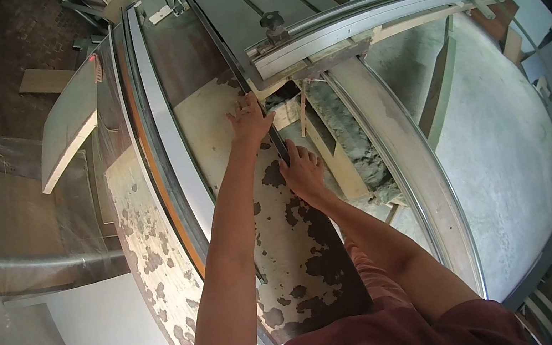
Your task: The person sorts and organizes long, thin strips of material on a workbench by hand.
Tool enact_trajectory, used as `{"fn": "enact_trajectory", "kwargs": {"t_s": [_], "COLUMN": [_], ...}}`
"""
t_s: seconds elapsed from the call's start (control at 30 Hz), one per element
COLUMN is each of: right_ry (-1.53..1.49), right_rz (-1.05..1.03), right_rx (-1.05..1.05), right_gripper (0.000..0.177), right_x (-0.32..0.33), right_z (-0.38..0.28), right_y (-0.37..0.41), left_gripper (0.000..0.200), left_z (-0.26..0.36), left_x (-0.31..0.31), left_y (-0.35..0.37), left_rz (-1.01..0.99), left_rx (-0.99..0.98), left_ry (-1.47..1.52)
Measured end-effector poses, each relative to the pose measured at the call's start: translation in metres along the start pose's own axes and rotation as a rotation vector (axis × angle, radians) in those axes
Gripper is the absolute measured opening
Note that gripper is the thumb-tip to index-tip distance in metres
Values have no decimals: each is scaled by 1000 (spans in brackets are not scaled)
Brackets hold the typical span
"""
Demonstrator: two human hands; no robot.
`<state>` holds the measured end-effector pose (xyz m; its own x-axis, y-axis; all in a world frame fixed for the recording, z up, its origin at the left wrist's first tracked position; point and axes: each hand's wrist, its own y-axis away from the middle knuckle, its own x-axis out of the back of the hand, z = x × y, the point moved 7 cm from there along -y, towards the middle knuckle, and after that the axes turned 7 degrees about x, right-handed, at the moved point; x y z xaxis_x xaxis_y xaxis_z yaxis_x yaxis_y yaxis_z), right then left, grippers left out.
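My left hand [250, 120] rests at the edge of a long dark strip [276, 140], its fingers spread over a worn, patchy board surface [211, 125]. Nearer to me, my right hand [304, 170] is on the other side of the strip, with its thumb against it and its fingers bent. The strip runs from the top of the view down between the two hands. What my right fingers hold, if anything, is hard to make out.
A metal rail with a black knob [274, 22] crosses ahead on a grey sliding table [220, 1]. Along the right runs a long rail [398, 124] above sawdust [361, 137]. Leaning at the left is a pale board [69, 122]; wood scraps lie beyond.
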<state>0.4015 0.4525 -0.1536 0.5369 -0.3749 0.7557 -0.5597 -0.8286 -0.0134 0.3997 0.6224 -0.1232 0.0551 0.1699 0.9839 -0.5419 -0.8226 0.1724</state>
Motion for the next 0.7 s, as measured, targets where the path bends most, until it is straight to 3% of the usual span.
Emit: {"fn": "enact_trajectory", "kwargs": {"t_s": [0.2,0.7], "right_ry": [2,27], "right_rz": [-34,22], "right_rx": [-20,-24], "right_gripper": [53,54], "right_x": [0,-10], "right_z": [-4,-7], "right_y": [-13,-49], "left_gripper": [81,76], "left_z": [-4,-7], "left_x": [0,12], "left_y": [-15,-47], "left_rz": [69,-34], "left_rx": [-35,12], "left_ry": [15,-31]}}
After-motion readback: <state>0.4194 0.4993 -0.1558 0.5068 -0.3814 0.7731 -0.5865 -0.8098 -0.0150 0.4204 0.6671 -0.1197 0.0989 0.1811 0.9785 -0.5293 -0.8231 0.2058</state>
